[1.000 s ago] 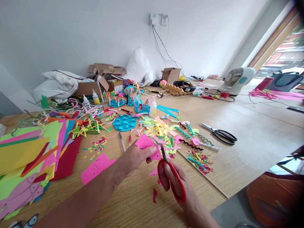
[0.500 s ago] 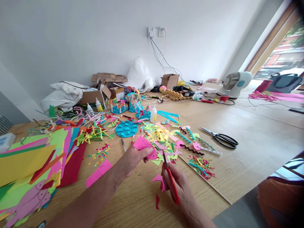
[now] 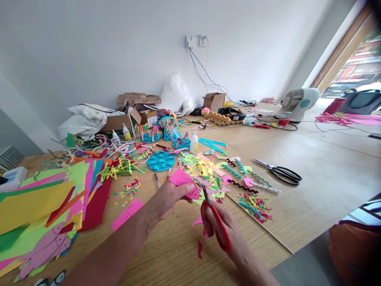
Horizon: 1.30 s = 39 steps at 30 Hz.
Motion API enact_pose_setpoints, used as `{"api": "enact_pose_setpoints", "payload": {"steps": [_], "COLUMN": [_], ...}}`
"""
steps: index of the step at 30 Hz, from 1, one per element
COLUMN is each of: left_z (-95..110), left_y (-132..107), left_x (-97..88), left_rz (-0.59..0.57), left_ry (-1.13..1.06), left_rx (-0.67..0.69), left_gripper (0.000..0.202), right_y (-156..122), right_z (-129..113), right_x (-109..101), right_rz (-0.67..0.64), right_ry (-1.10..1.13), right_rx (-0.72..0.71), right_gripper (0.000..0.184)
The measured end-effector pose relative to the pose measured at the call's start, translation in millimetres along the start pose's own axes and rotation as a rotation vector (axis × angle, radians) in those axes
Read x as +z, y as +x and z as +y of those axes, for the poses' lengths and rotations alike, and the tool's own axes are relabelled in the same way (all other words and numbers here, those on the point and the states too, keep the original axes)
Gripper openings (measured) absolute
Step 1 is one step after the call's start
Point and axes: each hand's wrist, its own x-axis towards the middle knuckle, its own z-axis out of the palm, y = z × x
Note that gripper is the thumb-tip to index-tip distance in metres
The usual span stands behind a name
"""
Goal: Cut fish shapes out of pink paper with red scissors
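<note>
left hand: our fingers pinch pink paper
right hand: our fingers grip red-handled scissors
counter: red scrap, nearer us than our right fingers

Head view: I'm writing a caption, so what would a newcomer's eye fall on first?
Probably the red-handled scissors in the right hand, low and near the centre, beside the pink paper in the left hand. Next, the bright coloured sheets overlapping at the left, and the round turquoise piece lying beyond the left hand.
</note>
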Motion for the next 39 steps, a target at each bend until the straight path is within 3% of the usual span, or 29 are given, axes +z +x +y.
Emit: {"api": "enact_pose_setpoints", "payload": {"steps": [11,26,39], "left_z": [4.6,3.1,0.4], "left_y": [-2.5,-0.6,2.4], "left_x": [-3.7,-6.3,-7.8], "left_rz": [-0.118,-0.151,-0.173], "left_ry": [-0.024,0.027,0.017], "left_rx": [-0.041,-0.044,-0.054], "left_gripper": [0.021,0.02,0.018], "right_y": [4.6,5.5,6.1], "right_z": [-28.5,-32.8,-25.5], "right_x": [-3.6,-6.8,-8.2], "right_rz": [-0.143,-0.176,-0.207], "right_ry": [-0.014,-0.043,0.044], "right_rx": [0.038,0.117,0.116], "right_gripper": [0.043,0.036,0.045]}}
